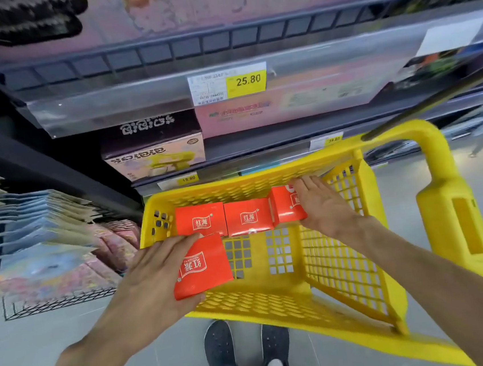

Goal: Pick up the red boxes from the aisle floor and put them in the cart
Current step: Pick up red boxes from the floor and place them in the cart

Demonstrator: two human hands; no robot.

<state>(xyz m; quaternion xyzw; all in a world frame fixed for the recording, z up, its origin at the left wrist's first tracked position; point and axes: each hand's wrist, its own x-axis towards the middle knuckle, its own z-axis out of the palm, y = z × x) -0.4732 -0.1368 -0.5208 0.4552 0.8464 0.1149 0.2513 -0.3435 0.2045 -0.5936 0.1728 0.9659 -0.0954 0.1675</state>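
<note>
At the far left, flat packets (31, 231) fan out of a wire rack (59, 302) that stands on the grey aisle floor (28, 348), just beside the dark shelving. Next comes the left hand (152, 278), reaching in over the near left corner of the yellow cart (347, 267); its fingers are curled around a red box (202, 266), thumb along the bottom edge and fingertips over the top edge, so the box is held tilted, its white logo facing up, partly above the cart's rim and partly over the open basket. Behind it, above the cart, a shelf holds a purple toy box (153, 146) and a yellow price label (228, 83) reading 25.80. Inside the cart, against the far wall, a second red box (201, 221) and a third red box (248, 217) lie flat side by side, touching. To their right a fourth red box (286, 206) stands tilted against the third, and the right hand (323, 202) rests on its right side with the fingers spread and nearly straight, the palm pressed to the box rather than closed around it. Below the cart, two dark shoes (247, 352) stand on the floor. At the far right rises the cart's yellow handle (444, 191).
</note>
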